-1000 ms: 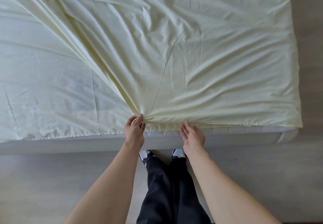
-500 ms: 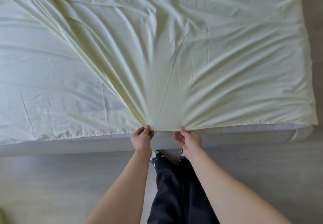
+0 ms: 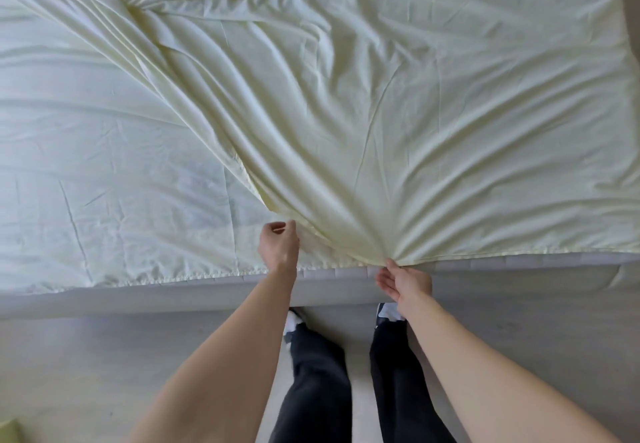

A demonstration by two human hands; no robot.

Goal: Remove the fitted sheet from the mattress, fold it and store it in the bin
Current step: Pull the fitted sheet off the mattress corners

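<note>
While the pale yellow fitted sheet (image 3: 398, 103) lies loose over the mattress (image 3: 519, 266), its right half is doubled over the left half, so that a thick diagonal fold runs from the top left down to the near edge. Creases fan out from one gathered point at that near edge, where the right hand (image 3: 405, 281) pinches the fabric between thumb and fingertips, the remaining fingers loosely curved below. On the left, the single layer lies flatter and whiter, and its elastic hem (image 3: 194, 278) puckers along the mattress side. A bare strip of quilted grey mattress shows at the top left and along the front edge. The left hand (image 3: 278, 247) hangs over the flat layer just left of the fold, fingers curled in towards the palm; I cannot tell whether it holds any cloth. Dark trousers (image 3: 318, 380) and white-toed shoes stand on the pale floor (image 3: 104, 356) by the bed.

Half a second ago both hands gripped the gathered edge side by side; since then the left hand has let go and moved away to the left and further onto the bed, while the right hand keeps the pinch.
</note>
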